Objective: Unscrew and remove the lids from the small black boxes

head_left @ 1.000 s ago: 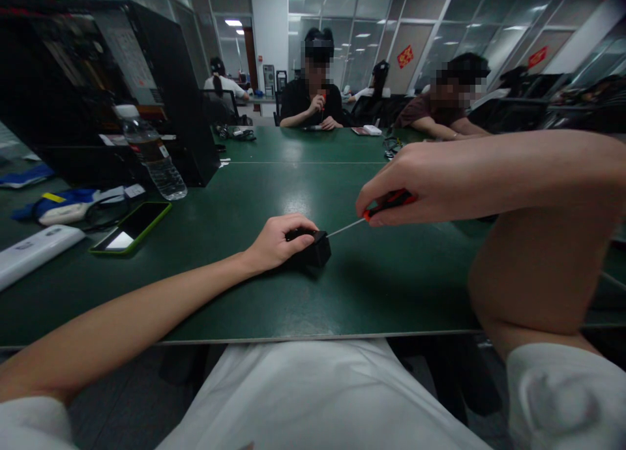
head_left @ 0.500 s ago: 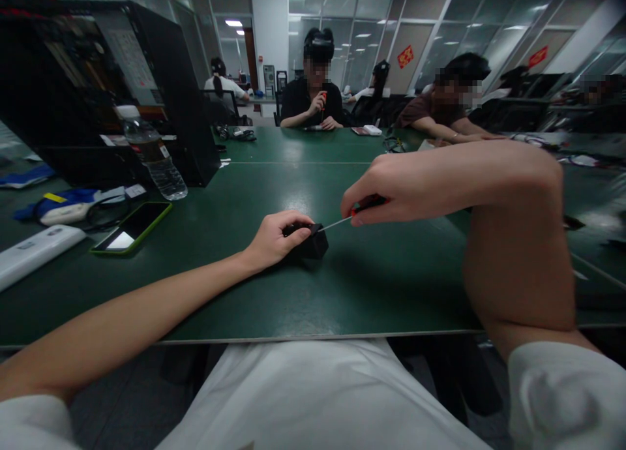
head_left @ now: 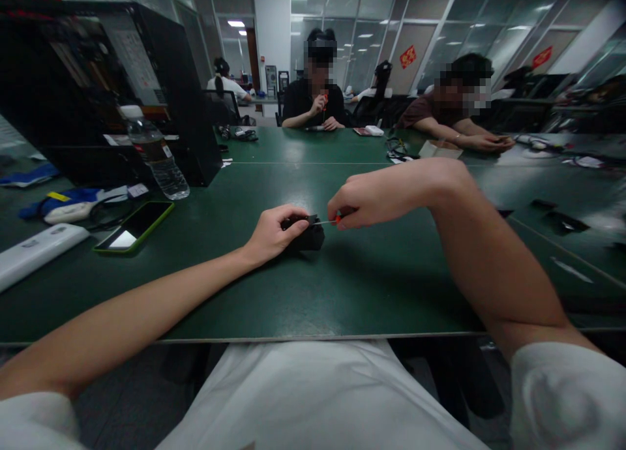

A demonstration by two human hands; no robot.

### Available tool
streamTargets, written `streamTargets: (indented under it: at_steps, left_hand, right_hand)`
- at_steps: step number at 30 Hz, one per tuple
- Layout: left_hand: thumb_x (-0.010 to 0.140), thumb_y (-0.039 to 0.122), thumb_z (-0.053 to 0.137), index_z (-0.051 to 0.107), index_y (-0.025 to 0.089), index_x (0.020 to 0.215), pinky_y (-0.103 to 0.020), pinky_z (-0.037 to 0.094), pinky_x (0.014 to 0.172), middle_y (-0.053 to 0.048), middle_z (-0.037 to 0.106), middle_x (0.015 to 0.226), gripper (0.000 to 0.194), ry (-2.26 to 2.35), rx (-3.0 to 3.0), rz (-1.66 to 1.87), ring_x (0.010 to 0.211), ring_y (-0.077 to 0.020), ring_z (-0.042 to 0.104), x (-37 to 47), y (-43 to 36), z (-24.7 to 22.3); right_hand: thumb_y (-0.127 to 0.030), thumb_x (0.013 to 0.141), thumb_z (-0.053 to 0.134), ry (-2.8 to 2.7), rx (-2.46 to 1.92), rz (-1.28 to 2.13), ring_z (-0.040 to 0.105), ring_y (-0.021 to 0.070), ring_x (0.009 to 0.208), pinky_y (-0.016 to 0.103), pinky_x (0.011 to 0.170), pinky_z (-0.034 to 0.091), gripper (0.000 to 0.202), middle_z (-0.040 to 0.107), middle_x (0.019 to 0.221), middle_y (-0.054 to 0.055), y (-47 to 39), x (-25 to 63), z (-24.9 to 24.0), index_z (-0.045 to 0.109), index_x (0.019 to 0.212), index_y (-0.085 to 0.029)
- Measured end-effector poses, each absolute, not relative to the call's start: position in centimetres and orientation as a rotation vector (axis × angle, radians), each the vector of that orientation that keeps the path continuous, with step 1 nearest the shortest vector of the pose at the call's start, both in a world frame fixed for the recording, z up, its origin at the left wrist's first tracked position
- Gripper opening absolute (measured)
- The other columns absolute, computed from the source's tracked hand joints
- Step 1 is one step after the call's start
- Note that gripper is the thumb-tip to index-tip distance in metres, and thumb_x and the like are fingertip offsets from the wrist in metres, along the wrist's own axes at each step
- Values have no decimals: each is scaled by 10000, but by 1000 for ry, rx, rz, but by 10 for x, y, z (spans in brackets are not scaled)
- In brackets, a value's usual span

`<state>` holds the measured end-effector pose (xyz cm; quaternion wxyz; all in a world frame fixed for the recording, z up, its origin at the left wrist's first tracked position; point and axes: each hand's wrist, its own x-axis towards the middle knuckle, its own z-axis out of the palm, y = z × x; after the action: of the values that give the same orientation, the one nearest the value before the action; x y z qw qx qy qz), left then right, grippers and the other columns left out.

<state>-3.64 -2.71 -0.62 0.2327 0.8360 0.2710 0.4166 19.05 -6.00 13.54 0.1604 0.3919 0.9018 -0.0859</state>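
On the green table (head_left: 293, 300), my left hand (head_left: 278, 231) is closed round a small black block-shaped part (head_left: 312, 236), whose right end sticks out past the thumb. My right hand (head_left: 355, 203) grips a screwdriver (head_left: 338, 219) with a red and black handle, most of it hidden in the fingers. The thin metal shaft points left, and its tip reaches the upper edge of the black part by my left thumb. Whether the tip sits in a screw is too small to tell.
At the left are a black computer case (head_left: 195, 104), a plastic bottle (head_left: 163, 156), a phone (head_left: 137, 227) and a white power strip (head_left: 42, 254). Across the table sit two people (head_left: 313, 104) (head_left: 440, 114). Small black pieces (head_left: 565, 222) lie at the right.
My right hand has moved left, closer to the black part, and its forearm has dropped and shifted left. Less of the screwdriver's shaft shows. The person at the right has raised their hands slightly.
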Motion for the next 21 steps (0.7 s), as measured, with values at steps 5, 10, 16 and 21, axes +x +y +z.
streamTargets:
  at_steps: [5, 10, 16, 21]
  left_hand:
    - [944, 554, 626, 730, 155, 1031, -313, 501, 833, -91, 745, 982, 421, 627, 2505, 1024, 894, -219, 689, -37, -25, -9]
    - [917, 584, 672, 714, 151, 1051, -313, 502, 801, -97, 724, 981, 456, 513, 2560, 934, 894, -225, 678, -33, -33, -10]
    - [842, 549, 776, 689, 163, 1175, -352, 525, 917, -120, 723, 1111, 517, 416, 2496, 878, 1018, -253, 683, -33, -43, -3]
    - [834, 450, 799, 684, 172, 1249, -360, 527, 968, -120, 734, 1209, 513, 637, 2447, 794, 1108, -266, 688, -65, -43, 4]
  right_hand:
    - [-276, 900, 569, 2425, 1141, -291, 556, 129, 550, 268, 556, 333, 233, 691, 723, 5, -52, 181, 120, 737, 1051, -218]
    - [-273, 914, 564, 2451, 1107, -315, 579, 145, 640, 262, 576, 340, 241, 712, 841, 37, -50, 190, 98, 710, 1095, -210]
    - [-275, 986, 501, 2840, 996, -317, 641, 177, 801, 263, 696, 400, 220, 719, 925, 74, -59, 216, 64, 671, 1088, -178]
    - [-279, 1024, 446, 3096, 1042, -67, 659, 197, 827, 292, 706, 426, 288, 720, 1025, 116, -64, 225, 29, 658, 1178, -163]
